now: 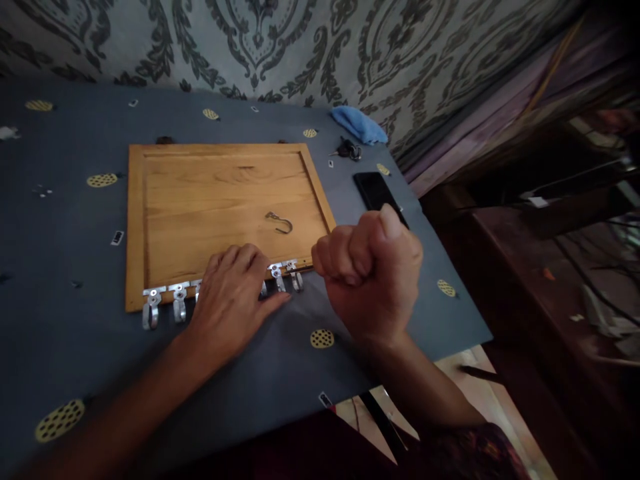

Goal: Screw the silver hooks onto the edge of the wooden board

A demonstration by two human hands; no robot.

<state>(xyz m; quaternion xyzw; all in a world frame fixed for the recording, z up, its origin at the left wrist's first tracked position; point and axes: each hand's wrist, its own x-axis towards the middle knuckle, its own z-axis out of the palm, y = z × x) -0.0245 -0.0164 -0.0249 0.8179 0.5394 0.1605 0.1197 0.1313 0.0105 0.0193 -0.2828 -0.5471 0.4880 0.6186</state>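
Head view, wooden panel, beneath left fingers

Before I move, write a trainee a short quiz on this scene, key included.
1. True or false: a lone hook lies on the panel.
2. What colour is the cloth? A) red B) blue C) white
3. How is each hand held?

Key:
1. True.
2. B.
3. The left hand lies at the panel's near edge, over part of the row of hooks; the right hand is clenched in a fist.
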